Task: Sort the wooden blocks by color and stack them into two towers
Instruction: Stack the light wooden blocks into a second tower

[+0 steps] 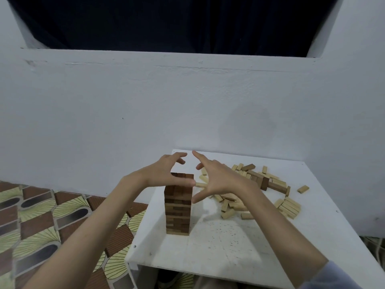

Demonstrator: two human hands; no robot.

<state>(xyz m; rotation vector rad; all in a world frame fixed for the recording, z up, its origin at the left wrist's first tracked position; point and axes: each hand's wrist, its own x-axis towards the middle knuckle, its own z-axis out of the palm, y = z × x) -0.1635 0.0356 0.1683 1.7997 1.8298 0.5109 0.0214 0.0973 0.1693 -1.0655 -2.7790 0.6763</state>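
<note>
Dark block tower [178, 207] stands tall near surface [229, 247] left edge, nearly done. Left hand [166, 174] and right hand [216, 180] hover spread at top, fingers loose, holding nothing. Light blocks [287, 207] lie scattered right, few dark blocks [264, 183] among them; light tower not started.

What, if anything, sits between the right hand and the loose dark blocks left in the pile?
Nothing visible blocks it. The right hand is open beside the top of the dark tower, and the loose dark blocks lie in the pile just behind and to its right, on top of or among light blocks. The left hand is on the tower's other side.
</note>
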